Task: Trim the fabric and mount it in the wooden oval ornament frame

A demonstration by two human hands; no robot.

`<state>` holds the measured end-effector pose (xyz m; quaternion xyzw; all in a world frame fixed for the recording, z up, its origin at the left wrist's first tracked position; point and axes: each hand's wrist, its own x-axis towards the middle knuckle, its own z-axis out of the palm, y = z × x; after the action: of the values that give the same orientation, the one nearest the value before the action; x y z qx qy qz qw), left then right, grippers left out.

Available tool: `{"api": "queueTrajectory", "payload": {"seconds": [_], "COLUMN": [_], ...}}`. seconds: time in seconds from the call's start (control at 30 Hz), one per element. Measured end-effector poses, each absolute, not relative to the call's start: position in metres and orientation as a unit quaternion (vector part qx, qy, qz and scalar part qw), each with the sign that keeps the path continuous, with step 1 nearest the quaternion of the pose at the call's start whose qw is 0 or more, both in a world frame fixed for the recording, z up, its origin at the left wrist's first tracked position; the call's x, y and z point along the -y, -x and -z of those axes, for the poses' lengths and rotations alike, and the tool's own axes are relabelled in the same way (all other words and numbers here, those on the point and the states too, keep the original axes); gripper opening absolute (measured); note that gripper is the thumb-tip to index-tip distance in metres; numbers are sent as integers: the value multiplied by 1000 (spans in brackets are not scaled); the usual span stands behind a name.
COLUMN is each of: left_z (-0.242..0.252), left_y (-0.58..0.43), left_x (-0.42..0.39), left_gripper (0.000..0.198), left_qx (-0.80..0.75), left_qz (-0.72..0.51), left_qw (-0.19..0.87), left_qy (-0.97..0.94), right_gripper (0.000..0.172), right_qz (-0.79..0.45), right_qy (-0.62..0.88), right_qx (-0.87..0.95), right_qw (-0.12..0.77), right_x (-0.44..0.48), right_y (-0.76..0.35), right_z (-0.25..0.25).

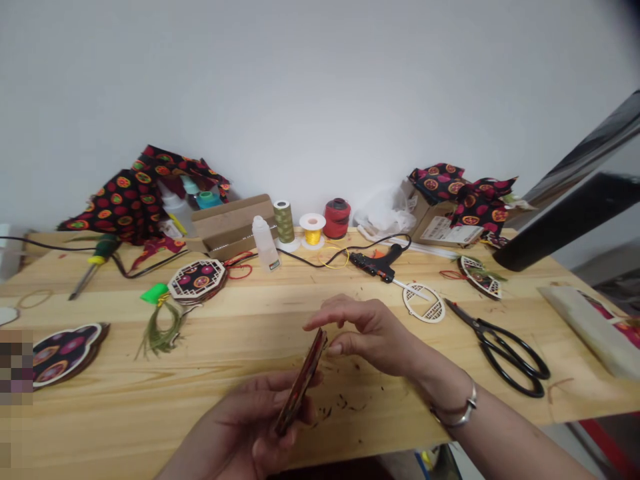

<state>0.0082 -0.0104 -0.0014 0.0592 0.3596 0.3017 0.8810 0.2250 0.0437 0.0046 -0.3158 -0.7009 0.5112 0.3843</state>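
Note:
Above the front of the table, my left hand [265, 413] grips a thin flat ornament [301, 387]. It is seen almost edge-on and tilted, with dark rims and red along the edge; its face is turned away. My right hand [367, 333], with a silver bracelet at the wrist, hovers at the ornament's upper end. Its thumb and fingers are apart around that end; whether they touch it I cannot tell. Small dark scraps [343, 403] lie on the wood below the hands.
Scissors [500, 353], an oval wooden frame [424, 303] and a glue gun [377, 262] lie to the right. An octagonal ornament [197, 280] with a green tassel [165, 330] and a screwdriver [93, 267] are left. Thread spools [285, 223] and a squeeze bottle [265, 245] stand behind.

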Motion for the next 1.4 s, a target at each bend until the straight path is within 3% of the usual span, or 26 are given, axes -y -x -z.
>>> {"api": "queueTrajectory", "payload": {"seconds": [0.43, 0.77, 1.07, 1.2, 1.4], "left_z": [4, 8, 8, 6, 5], "left_y": [-12, -14, -13, -13, -16], "left_x": [17, 20, 19, 14, 11], "left_gripper": [28, 31, 22, 28, 26], "left_qx": [-311, -298, -452, -473, -529], "left_qz": [-261, -225, -304, -374, -373], "left_qw": [913, 920, 819, 765, 671], "left_qy": [-45, -118, -181, -226, -361], "right_gripper": [22, 22, 14, 10, 12], "right_qz": [-629, -641, -626, -611, -599], "right_qy": [317, 365, 469, 489, 508], "right_qx": [580, 579, 559, 559, 566], "right_qw": [409, 347, 277, 273, 251], "right_x": [-46, -45, -45, -46, -46], "right_y": [-217, -218, -220, -221, -223], "right_z": [-3, -5, -3, -2, -2]}}
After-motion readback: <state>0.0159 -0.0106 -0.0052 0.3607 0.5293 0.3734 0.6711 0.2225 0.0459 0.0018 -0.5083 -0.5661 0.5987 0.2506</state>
